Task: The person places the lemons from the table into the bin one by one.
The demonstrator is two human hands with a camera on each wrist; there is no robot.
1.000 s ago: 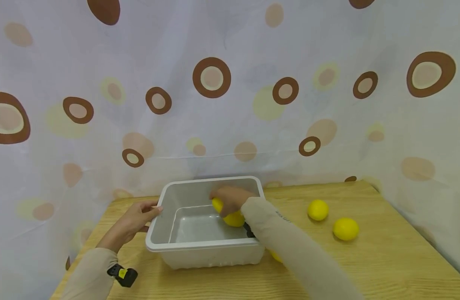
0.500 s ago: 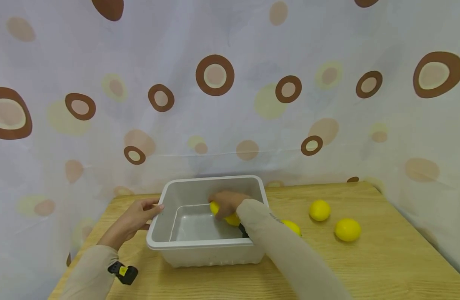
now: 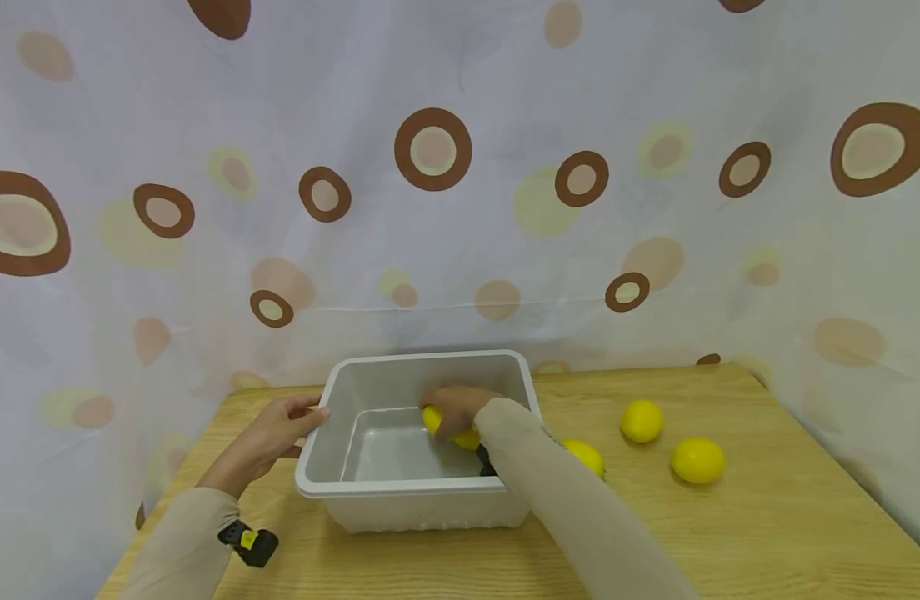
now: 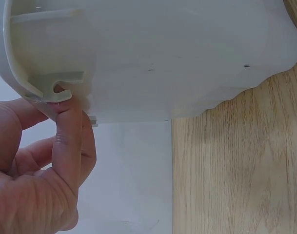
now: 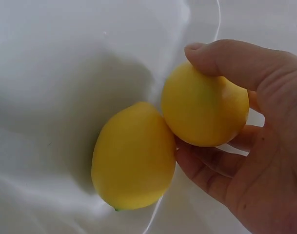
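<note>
A pale grey plastic tub (image 3: 400, 487) stands on the table. My left hand (image 3: 268, 437) holds its left rim, thumb on top; in the left wrist view the fingers (image 4: 68, 146) curl under the lip. Inside the tub, my right hand (image 3: 458, 408) grips a yellow lemon (image 5: 204, 109) between thumb and fingers. A second lemon (image 5: 133, 158) lies on the tub's floor, touching the held one. From the head view, the right hand and sleeve partly cover both lemons.
Right of the tub, a lemon (image 3: 584, 455) is partly hidden by the right sleeve. Farther right on the wooden table (image 3: 775, 533) lie two more lemons, one (image 3: 642, 421) behind the other (image 3: 697, 460). A patterned curtain (image 3: 460, 233) hangs along the table's back edge.
My right hand, with the lemon, has shifted slightly left and down inside the tub. The right forearm has moved left, uncovering more of the lemon beside the tub. My left hand stays on the rim.
</note>
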